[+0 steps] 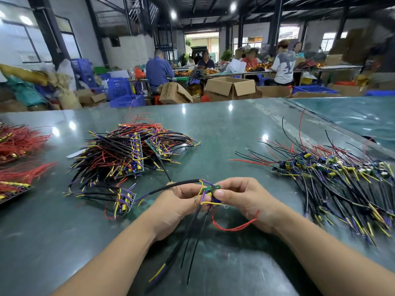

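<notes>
Head view: left hand (pixel 181 199) and right hand (pixel 241 199) both pinch a small green circuit board (pixel 211 188) trailing black, yellow, purple and red wires, held above the glossy grey-green table (pixel 213 129). Heap of stacked wired boards (pixel 128 154) lies far left; loose wired boards (pixel 333 171) lie right.

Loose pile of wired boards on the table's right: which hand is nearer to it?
Right. The right hand, pinching the small green board, sits just left of the pile; the left hand is farther left, beyond that board.
</notes>
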The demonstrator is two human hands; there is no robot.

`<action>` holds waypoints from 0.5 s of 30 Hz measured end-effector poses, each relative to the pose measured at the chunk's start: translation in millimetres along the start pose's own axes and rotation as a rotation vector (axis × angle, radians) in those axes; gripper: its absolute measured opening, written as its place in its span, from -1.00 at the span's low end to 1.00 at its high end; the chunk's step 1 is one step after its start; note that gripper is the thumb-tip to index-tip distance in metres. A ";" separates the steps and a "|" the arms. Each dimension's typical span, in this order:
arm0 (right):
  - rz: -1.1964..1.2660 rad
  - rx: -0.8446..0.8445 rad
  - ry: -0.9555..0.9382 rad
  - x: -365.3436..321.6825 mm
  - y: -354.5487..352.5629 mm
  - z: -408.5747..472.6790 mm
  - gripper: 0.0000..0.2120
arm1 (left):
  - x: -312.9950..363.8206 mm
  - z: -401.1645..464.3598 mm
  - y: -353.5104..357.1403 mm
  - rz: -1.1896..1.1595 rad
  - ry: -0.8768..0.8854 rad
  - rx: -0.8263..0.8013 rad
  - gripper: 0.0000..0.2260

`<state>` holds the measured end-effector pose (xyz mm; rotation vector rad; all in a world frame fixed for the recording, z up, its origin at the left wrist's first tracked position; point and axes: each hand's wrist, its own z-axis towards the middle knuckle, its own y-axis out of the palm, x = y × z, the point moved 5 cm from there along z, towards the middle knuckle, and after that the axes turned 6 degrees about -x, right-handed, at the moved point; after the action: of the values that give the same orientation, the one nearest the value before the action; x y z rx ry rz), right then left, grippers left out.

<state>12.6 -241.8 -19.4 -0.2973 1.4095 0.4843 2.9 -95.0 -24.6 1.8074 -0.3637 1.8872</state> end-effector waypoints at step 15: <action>0.016 0.017 -0.016 -0.6 3.7 4.2 -0.86 | 0.2 6.0 -6.6 0.052 0.037 0.140 -0.76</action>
<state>14.3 -236.7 -17.9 -0.2683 1.4010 0.4860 11.4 -92.5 -24.8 1.8663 -0.2743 2.0243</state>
